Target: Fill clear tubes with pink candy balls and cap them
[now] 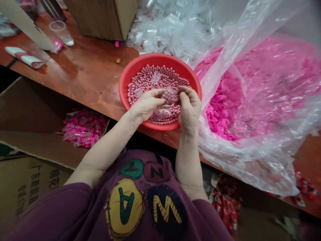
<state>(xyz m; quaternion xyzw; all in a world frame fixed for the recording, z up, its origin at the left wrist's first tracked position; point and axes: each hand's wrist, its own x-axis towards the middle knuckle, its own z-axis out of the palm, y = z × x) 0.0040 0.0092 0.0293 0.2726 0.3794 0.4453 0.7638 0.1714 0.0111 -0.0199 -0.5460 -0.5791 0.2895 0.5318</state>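
Small clear plastic bag (169, 94) hung between the person's two hands, just above a round red plastic basin (160, 57) filled with small round pink beads (150, 83); the left hand (147, 104) was curled, its thumb and fingers pinching one side of the bag, while the right hand (190, 108) pinched the other side between thumb and forefinger; neither hand was spread, and the two were close together over the basin; two more small clear bags (155, 77) lay on the beads; the basin stood on a reddish-brown wooden table (90, 77), beside a large transparent plastic sack (250, 157) holding a mass of bright magenta plastic pieces (220, 113); behind the basin lay a heap of empty clear bags (170, 30), next to a brown cardboard box (100, 16); a clear plastic cup (61, 33) lay on its side further left; below the table edge, bagged pink pieces (84, 129) sat on brown cardboard (37, 107); red packets (225, 201) showed lower right; the person wore a purple top (125, 201) with large printed letters.
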